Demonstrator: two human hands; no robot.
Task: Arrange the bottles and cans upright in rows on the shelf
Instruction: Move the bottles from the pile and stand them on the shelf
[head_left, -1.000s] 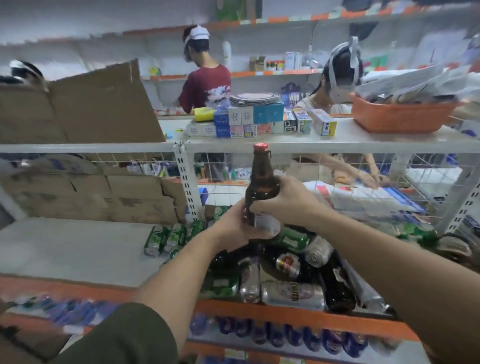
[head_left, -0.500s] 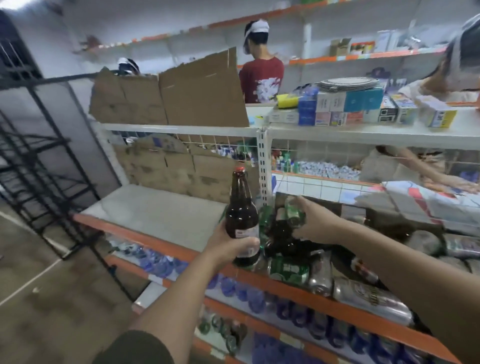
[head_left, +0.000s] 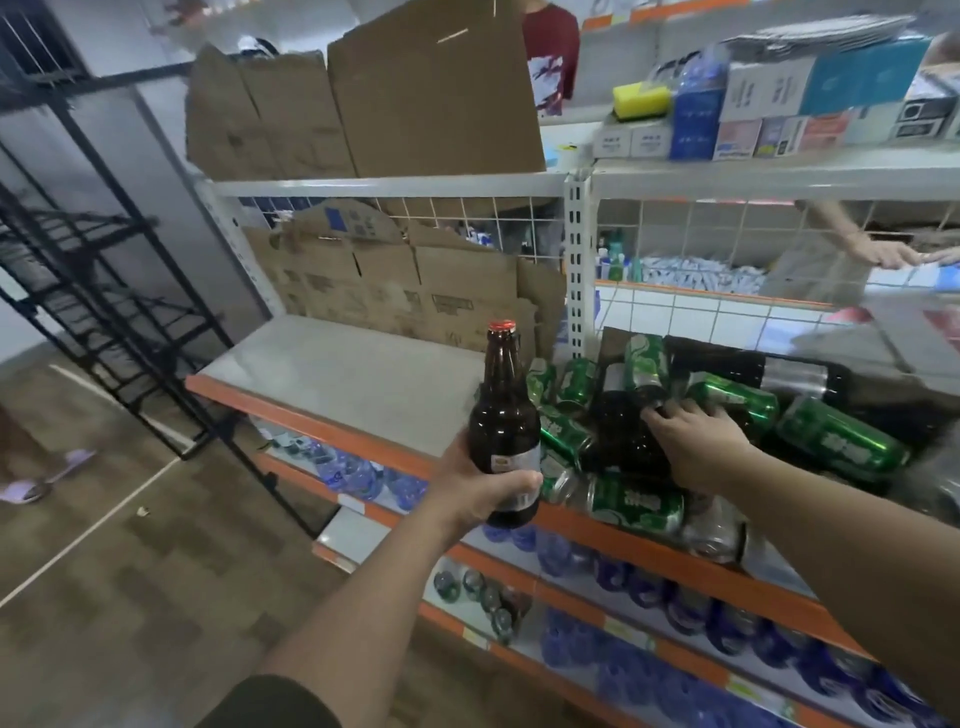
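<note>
One grey shelf (head_left: 353, 374) with an orange front edge spans the view. Just in front of that edge the left hand (head_left: 483, 493) holds a brown bottle (head_left: 504, 421) upright, fingers wrapped round its lower body. Right of it, green cans (head_left: 566, 434) and dark bottles (head_left: 623, 431) lie jumbled on the shelf. The right hand (head_left: 696, 447) rests on that heap; I cannot tell whether its fingers grasp anything.

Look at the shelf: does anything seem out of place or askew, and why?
Yes. The green cans and dark bottles lie toppled in a jumbled heap at the right of the shelf, not upright in rows. The right hand rests on that heap; the left hand holds one brown bottle upright.
</note>
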